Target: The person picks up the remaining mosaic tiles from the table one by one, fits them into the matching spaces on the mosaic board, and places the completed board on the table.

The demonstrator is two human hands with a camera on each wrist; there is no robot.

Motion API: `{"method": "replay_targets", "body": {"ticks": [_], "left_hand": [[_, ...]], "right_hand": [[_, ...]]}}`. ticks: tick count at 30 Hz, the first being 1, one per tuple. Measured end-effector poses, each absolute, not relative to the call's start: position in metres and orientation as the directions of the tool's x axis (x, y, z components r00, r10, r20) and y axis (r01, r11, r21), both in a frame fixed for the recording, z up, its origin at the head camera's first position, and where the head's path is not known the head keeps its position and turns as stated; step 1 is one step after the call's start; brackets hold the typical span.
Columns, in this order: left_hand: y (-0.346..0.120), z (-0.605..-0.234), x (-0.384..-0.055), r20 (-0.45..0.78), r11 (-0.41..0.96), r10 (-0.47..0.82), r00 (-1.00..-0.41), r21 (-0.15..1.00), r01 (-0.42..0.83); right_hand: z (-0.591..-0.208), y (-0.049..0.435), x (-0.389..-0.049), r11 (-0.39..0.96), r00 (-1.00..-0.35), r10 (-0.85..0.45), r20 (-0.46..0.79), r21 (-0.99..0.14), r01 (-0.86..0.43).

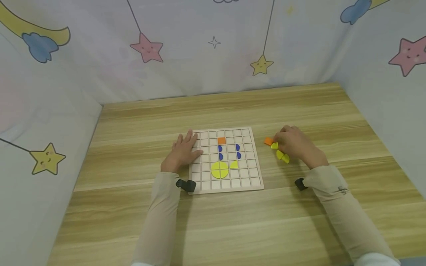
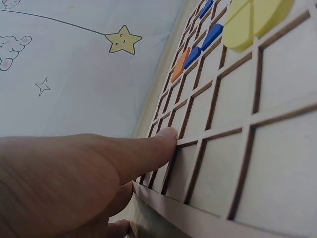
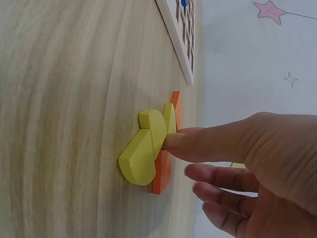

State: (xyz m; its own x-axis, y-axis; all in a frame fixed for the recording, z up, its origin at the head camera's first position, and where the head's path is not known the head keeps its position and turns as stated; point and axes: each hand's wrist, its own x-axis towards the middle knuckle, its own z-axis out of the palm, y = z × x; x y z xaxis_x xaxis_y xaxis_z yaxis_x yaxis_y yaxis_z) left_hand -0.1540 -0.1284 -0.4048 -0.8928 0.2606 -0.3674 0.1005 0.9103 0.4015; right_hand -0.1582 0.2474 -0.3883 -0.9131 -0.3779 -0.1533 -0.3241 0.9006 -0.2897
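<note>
My left hand (image 1: 183,152) lies with its fingers spread over the left edge of a wooden grid board (image 1: 205,186), and its thumb (image 2: 161,144) rests on the grid. On the board are an orange square (image 1: 221,140), several blue half-circles (image 1: 237,147), a yellow circle of quarter pieces (image 1: 215,173) and a separate yellow quarter piece (image 1: 234,164). Right of the board, my right hand (image 1: 294,143) touches a small group of loose pieces with thumb and index finger. Yellow quarter pieces (image 3: 138,158) and orange pieces (image 3: 163,173) lie together there; the other fingers curl loosely.
The wood-grain table (image 1: 219,229) extends on all sides of the board. Behind and beside it hangs pale cloth (image 1: 186,77) printed with stars and moons. Black straps with small black devices (image 1: 301,184) sit on both wrists.
</note>
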Motion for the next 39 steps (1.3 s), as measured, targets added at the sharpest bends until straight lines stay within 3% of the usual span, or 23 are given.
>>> {"method": "replay_targets", "body": {"ticks": [13, 26, 32, 39], "left_hand": [[-0.127, -0.403, -0.155, -0.375, 0.913, 0.251, -0.893, 0.398, 0.089], [-0.128, -0.402, -0.154, -0.379, 0.915, 0.257, -0.889, 0.392, 0.097], [-0.127, -0.403, -0.154, -0.374, 0.914, 0.254, -0.892, 0.394, 0.095], [-0.127, -0.403, -0.154, -0.372, 0.913, 0.253, -0.893, 0.398, 0.092]], "right_hand": [[-0.394, 0.248, -0.159, 0.887, -0.915, -0.379, -0.141, -0.337, -0.316], [-0.398, 0.249, -0.151, 0.872, -0.928, -0.372, -0.014, -0.347, -0.344], [-0.395, 0.242, -0.147, 0.843, -0.906, -0.411, 0.107, -0.335, -0.422], [-0.391, 0.231, -0.142, 0.837, -0.893, -0.429, 0.138, -0.311, -0.45]]}}
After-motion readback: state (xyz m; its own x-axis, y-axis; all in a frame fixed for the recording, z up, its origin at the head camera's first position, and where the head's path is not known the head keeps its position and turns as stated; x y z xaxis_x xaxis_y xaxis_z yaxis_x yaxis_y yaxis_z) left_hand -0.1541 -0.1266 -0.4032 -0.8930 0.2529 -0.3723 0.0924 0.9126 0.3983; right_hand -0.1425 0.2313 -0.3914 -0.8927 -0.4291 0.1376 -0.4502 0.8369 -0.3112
